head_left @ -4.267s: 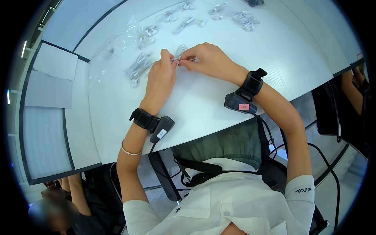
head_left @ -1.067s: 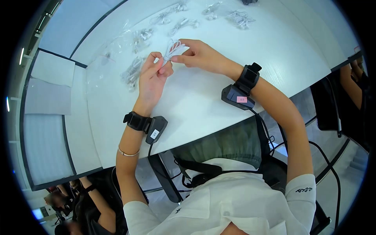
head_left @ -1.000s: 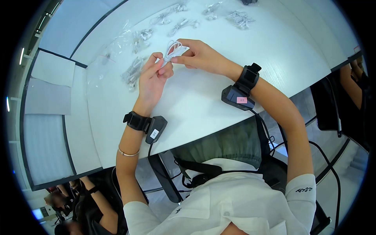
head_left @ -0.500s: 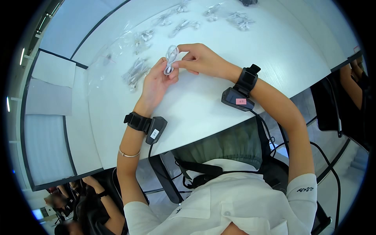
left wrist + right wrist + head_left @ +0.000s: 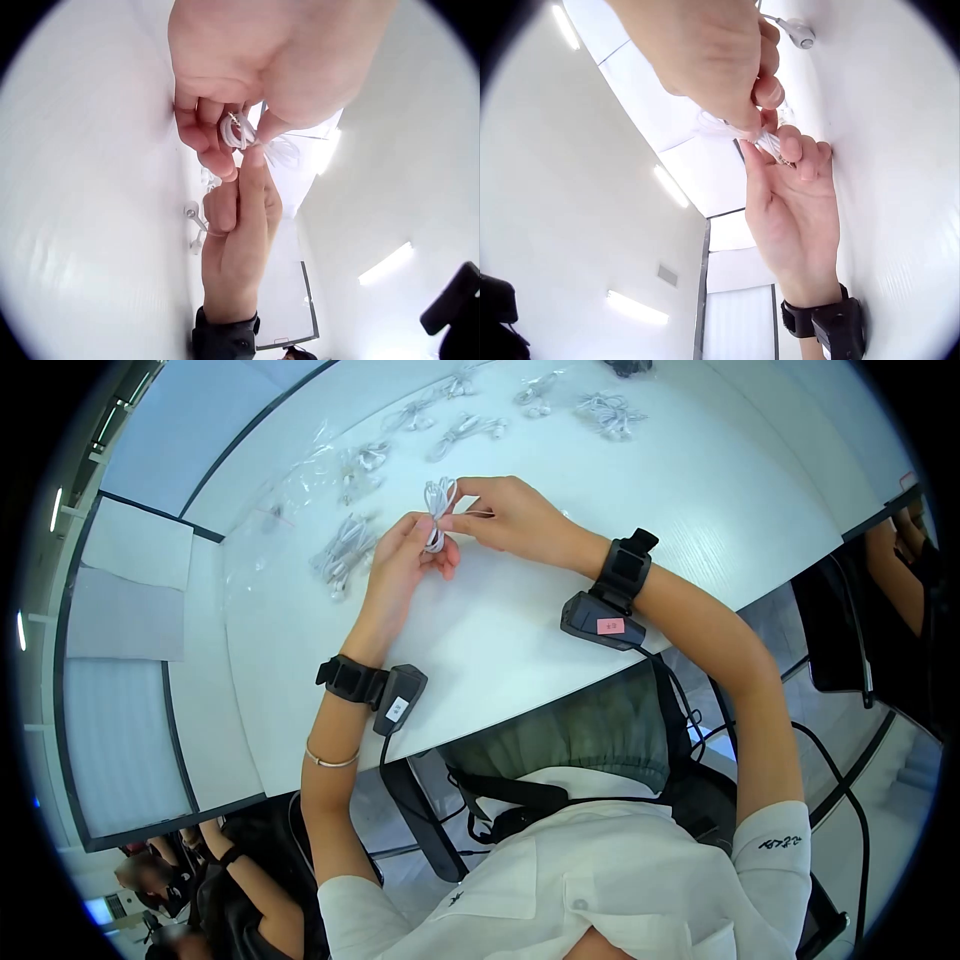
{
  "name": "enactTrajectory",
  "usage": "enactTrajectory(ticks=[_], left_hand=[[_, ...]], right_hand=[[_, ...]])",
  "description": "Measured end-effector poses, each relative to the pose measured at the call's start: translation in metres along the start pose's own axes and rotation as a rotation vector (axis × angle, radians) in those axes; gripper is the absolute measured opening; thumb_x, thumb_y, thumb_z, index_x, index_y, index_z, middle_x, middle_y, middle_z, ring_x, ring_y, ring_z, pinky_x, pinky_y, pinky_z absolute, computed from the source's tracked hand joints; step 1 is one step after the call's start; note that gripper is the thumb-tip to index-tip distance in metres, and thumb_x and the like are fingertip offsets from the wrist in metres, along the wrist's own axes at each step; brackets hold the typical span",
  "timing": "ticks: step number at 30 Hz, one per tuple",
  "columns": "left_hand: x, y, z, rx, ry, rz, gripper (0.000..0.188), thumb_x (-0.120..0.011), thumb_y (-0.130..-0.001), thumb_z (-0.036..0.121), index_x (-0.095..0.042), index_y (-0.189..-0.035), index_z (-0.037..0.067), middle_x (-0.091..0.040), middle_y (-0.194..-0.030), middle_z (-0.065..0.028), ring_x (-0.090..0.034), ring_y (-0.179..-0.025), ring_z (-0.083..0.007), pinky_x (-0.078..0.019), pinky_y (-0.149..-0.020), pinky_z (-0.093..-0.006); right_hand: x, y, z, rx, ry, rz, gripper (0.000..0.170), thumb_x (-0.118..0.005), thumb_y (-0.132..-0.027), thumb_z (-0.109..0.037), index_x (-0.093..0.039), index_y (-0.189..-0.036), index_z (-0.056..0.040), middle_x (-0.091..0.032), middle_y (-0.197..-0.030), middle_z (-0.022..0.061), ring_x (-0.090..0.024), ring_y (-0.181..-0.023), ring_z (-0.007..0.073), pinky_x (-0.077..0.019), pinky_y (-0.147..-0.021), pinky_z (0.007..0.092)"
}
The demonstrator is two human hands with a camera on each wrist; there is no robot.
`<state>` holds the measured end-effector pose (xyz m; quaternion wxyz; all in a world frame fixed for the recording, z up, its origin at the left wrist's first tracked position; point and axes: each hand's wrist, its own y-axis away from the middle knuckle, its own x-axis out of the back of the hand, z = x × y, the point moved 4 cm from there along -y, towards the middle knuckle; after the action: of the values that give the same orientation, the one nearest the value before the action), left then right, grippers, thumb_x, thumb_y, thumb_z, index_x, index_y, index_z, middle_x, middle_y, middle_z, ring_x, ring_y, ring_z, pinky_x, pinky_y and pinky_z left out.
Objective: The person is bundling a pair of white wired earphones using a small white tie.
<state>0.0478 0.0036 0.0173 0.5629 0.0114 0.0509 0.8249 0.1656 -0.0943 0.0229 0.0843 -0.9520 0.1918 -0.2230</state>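
A folded bundle of white earphone cable (image 5: 438, 495) stands up between my two hands, narrow in the middle with loops above and below. My left hand (image 5: 398, 558), palm turned up, holds its lower part between thumb and fingers. From the other side my right hand (image 5: 520, 520) pinches the bundle at its waist, thumb and fingertips close to the left thumb. In the left wrist view, coiled cable (image 5: 237, 132) shows against the left fingers. A white earbud (image 5: 191, 210) hangs from cable running past the right hand; an earbud (image 5: 802, 36) also shows in the right wrist view.
Several more white cable bundles lie on the white table (image 5: 480, 660). The nearest bundle (image 5: 343, 552) is just left of my left hand; another bundle (image 5: 610, 415) lies at the back right. Clear plastic bags (image 5: 310, 470) lie at the back left, and a dark object (image 5: 628, 367) at the far edge.
Over these frames my left hand turns palm up and the cable bundle comes upright between the hands. In the last half second both hands shift only slightly, with the bundle still held.
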Motion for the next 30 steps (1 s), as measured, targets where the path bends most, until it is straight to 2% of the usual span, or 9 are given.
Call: enactTrajectory(ticks=[4,9,12,16,17,21,24,30], left_hand=[[0.0039,0.0007,-0.0016,0.015,-0.08,0.035,0.032,-0.043,-0.096,0.033,-0.054,-0.092,0.003,-0.055,-0.069,-0.0048,-0.048,-0.058,-0.0097,-0.0405,-0.057,-0.0224],[0.0036,0.0017,-0.0001,0.024,-0.171,0.055,0.034,-0.044,-0.096,0.034,-0.056,-0.091,0.003,-0.053,-0.065,-0.002,-0.043,-0.052,-0.0063,-0.0342,-0.05,-0.0191],[0.0017,0.0033,0.0029,0.044,-0.216,0.032,0.032,-0.04,-0.097,0.033,-0.055,-0.089,0.006,-0.049,-0.065,0.0001,-0.04,-0.055,-0.0052,-0.0305,-0.051,-0.0188],[0.0023,0.0031,0.0035,0.023,-0.131,-0.007,0.037,-0.04,-0.096,0.036,-0.058,-0.094,0.003,-0.049,-0.063,0.0003,-0.038,-0.052,-0.0057,-0.0312,-0.05,-0.0187],[0.0001,0.0044,0.0048,0.031,-0.1,-0.002,0.037,-0.04,-0.097,0.036,-0.058,-0.095,0.003,-0.047,-0.062,0.0007,-0.038,-0.053,-0.0058,-0.0308,-0.05,-0.0189],[0.0007,0.0027,0.002,0.019,-0.036,-0.022,0.037,-0.04,-0.097,0.035,-0.058,-0.095,0.003,-0.043,-0.062,0.002,-0.036,-0.053,-0.0058,-0.0294,-0.05,-0.0192],[0.0014,0.0024,0.0027,-0.025,-0.092,0.005,0.037,-0.041,-0.097,0.035,-0.058,-0.092,0.003,-0.04,-0.061,0.003,-0.034,-0.053,-0.0051,-0.0276,-0.049,-0.0188],[0.0018,0.0016,-0.0017,-0.037,-0.108,0.088,0.035,-0.045,-0.096,0.034,-0.056,-0.085,0.003,-0.036,-0.058,0.0056,-0.03,-0.052,-0.0028,-0.0238,-0.047,-0.0188]], right_hand=[[0.0007,0.0001,-0.0016,0.003,0.134,0.033,0.031,-0.062,-0.083,-0.032,-0.062,-0.093,-0.0029,-0.067,-0.072,0.0142,-0.062,-0.06,0.0252,-0.0464,-0.056,0.0336],[-0.0006,0.0004,0.0021,-0.015,0.115,0.026,0.031,-0.062,-0.083,-0.033,-0.062,-0.091,-0.0028,-0.067,-0.073,0.0143,-0.062,-0.061,0.0257,-0.0471,-0.058,0.0336],[-0.0029,-0.001,0.0046,-0.007,0.102,0.03,0.031,-0.063,-0.083,-0.032,-0.061,-0.091,-0.0024,-0.067,-0.073,0.0148,-0.062,-0.06,0.0257,-0.0465,-0.057,0.0335],[-0.0007,-0.0005,0.0015,0.007,0.068,0.02,0.031,-0.063,-0.083,-0.031,-0.059,-0.092,-0.002,-0.066,-0.071,0.0152,-0.061,-0.058,0.0252,-0.0448,-0.055,0.033],[-0.0006,0.0005,-0.0034,0.063,0.022,0.024,0.023,-0.062,-0.087,-0.023,-0.056,-0.094,-0.002,-0.048,-0.05,0.0032,-0.031,-0.047,0.0062,-0.0254,-0.045,0.0256],[-0.002,-0.0004,-0.0032,0.043,-0.069,0.035,0.022,-0.062,-0.087,-0.023,-0.056,-0.094,-0.0022,-0.049,-0.051,0.0022,-0.032,-0.047,0.0059,-0.0253,-0.045,0.0258],[-0.0016,-0.0014,-0.0013,0.043,-0.088,0.038,0.024,-0.062,-0.086,-0.023,-0.056,-0.096,-0.002,-0.05,-0.053,0.0024,-0.034,-0.05,0.0057,-0.0265,-0.045,0.025],[-0.0027,-0.0018,0.0043,-0.014,-0.16,-0.014,0.03,-0.061,-0.087,-0.028,-0.056,-0.097,-0.0001,-0.056,-0.067,0.0021,-0.042,-0.062,0.0062,-0.0344,-0.056,0.0222]])
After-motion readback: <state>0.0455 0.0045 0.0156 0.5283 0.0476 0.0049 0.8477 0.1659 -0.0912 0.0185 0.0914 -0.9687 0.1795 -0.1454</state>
